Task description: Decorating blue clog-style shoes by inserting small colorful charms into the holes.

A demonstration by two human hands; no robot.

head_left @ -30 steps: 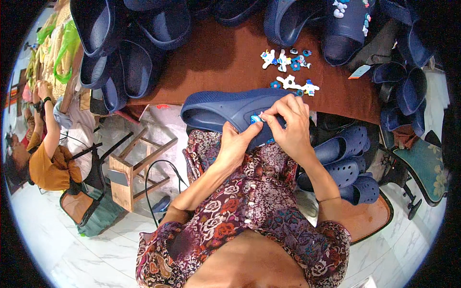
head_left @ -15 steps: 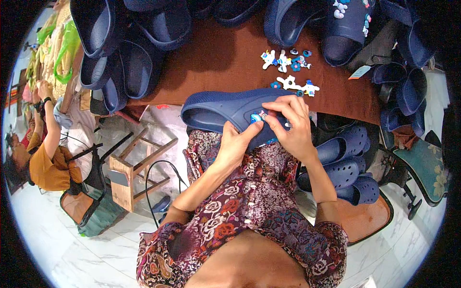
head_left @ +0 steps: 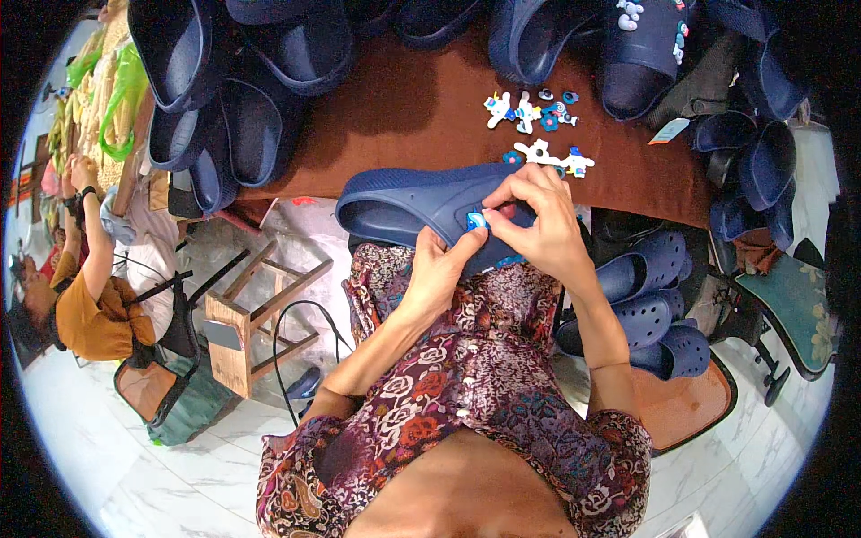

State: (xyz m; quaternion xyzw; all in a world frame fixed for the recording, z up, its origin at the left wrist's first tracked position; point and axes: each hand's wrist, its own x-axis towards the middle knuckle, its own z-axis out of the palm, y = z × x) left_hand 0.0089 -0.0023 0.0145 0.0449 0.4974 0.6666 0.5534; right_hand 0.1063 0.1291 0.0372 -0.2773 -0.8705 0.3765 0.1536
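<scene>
A navy blue clog (head_left: 408, 197) lies sideways over my lap against the table's front edge, its opening to the left. My left hand (head_left: 439, 269) grips its near side, the thumb on top beside a small blue-and-white shoe charm (head_left: 475, 221). The thumb and forefinger of my right hand (head_left: 543, 220) are pinched together just right of that charm. They cover a second charm, so its exact position is hidden. More blue patches show on the clog's near side. Beyond my right hand, white-and-blue charms (head_left: 526, 111) and another group of charms (head_left: 574, 161) lie on the brown cloth (head_left: 395, 108).
Navy clogs (head_left: 260, 125) crowd the table's far and left sides. A charm-covered clog (head_left: 639, 76) stands at the back right. Holed blue clogs (head_left: 641, 318) are stacked right of my lap on an orange seat (head_left: 686, 412). A wooden stool (head_left: 229, 345) and a co-worker (head_left: 103, 305) are left.
My right fingers have drawn together and moved slightly left, covering the charm that showed between them. My left hand and the clog have barely moved.
</scene>
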